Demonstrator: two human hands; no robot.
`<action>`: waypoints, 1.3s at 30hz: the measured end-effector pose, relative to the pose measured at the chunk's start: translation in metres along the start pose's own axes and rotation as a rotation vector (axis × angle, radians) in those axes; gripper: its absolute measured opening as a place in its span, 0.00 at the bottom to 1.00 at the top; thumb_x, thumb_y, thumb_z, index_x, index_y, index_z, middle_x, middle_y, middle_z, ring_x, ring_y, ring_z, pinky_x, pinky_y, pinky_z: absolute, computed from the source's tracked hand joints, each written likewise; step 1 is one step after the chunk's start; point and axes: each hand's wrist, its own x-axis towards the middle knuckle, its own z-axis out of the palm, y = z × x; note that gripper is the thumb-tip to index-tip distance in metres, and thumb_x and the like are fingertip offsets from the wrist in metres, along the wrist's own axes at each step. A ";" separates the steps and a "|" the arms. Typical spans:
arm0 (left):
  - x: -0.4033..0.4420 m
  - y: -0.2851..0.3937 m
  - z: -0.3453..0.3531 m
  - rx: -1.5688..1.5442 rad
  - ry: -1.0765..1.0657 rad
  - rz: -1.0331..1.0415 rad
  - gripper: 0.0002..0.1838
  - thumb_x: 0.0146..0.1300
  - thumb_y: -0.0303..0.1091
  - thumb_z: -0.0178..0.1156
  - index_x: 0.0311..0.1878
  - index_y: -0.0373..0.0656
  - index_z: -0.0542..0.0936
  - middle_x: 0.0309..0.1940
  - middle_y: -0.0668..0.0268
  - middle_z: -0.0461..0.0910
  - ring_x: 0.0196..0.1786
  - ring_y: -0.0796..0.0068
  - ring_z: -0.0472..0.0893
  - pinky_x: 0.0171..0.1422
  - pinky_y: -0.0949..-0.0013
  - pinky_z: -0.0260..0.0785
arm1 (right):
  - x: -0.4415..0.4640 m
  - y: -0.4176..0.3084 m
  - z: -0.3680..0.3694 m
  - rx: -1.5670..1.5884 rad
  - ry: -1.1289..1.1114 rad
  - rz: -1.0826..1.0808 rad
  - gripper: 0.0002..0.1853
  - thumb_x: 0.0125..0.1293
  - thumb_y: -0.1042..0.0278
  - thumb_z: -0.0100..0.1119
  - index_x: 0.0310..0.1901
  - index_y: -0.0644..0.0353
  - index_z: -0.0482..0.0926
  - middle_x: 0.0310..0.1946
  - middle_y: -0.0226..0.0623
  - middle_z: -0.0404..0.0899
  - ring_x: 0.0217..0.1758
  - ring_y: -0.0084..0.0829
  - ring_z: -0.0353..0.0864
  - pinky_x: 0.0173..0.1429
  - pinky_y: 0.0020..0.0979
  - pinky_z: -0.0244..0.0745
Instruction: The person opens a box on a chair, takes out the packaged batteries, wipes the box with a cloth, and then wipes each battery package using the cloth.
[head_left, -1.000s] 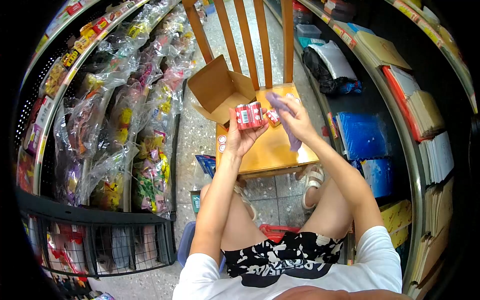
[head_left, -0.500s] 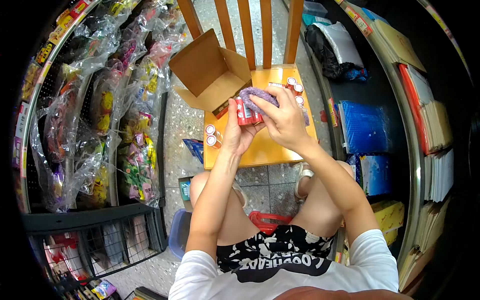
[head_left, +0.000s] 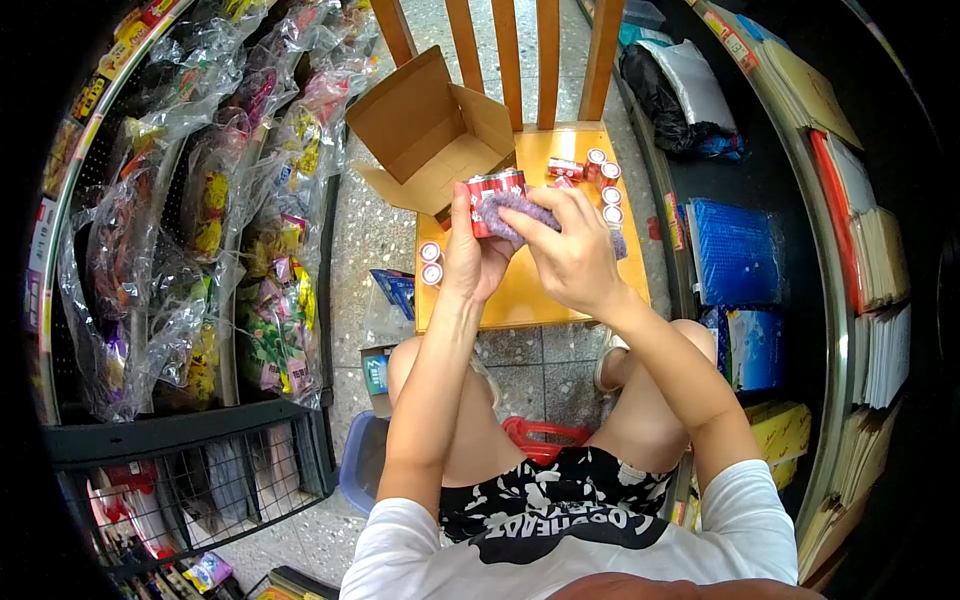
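Raised over the wooden chair seat (head_left: 530, 308), my left hand (head_left: 475, 258) is wrapped round a set of red batteries (head_left: 497, 184) with metal ends. My right hand (head_left: 578, 255) pinches a fuzzy purple cloth (head_left: 512, 216) and presses it against the side of the batteries facing me. The cloth and fingers hide part of them. Two upright batteries (head_left: 431, 263) stand on the seat to the left of my hands. Several more batteries (head_left: 611, 194) stand or lie toward the right edge. Behind my left hand sits an open cardboard box (head_left: 408, 125), its flaps spread.
Slats of the chair back (head_left: 505, 60) rise at the far side. Shelves with bagged snacks (head_left: 280, 330) line the left; blue packs (head_left: 735, 250) and paper goods (head_left: 875, 250) fill the right. On the floor are a blue bin (head_left: 362, 465) and a red plastic object (head_left: 545, 437).
The purple cloth has slid down from the top of the batteries to their near side, baring their upper ends. The view has shifted slightly, so the chair appears a little farther right.
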 end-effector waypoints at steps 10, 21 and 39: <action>-0.006 -0.014 0.004 0.059 -0.002 -0.032 0.30 0.70 0.63 0.43 0.60 0.47 0.71 0.53 0.62 0.78 0.56 0.67 0.78 0.61 0.53 0.72 | 0.010 0.011 0.000 0.004 0.067 0.102 0.20 0.52 0.75 0.59 0.49 0.55 0.81 0.47 0.42 0.75 0.50 0.45 0.74 0.53 0.43 0.70; 0.002 -0.005 -0.010 -0.017 0.068 0.012 0.38 0.66 0.70 0.42 0.51 0.39 0.76 0.45 0.57 0.81 0.48 0.66 0.81 0.56 0.61 0.74 | -0.009 -0.006 0.013 0.038 -0.015 -0.044 0.22 0.49 0.78 0.58 0.49 0.55 0.82 0.45 0.42 0.74 0.47 0.44 0.74 0.51 0.41 0.71; -0.003 -0.021 -0.006 0.130 0.105 0.043 0.32 0.69 0.67 0.40 0.54 0.48 0.75 0.48 0.66 0.80 0.52 0.72 0.79 0.57 0.65 0.72 | -0.001 0.001 0.006 0.032 0.021 -0.001 0.21 0.50 0.77 0.60 0.49 0.55 0.82 0.45 0.43 0.75 0.47 0.45 0.75 0.52 0.41 0.71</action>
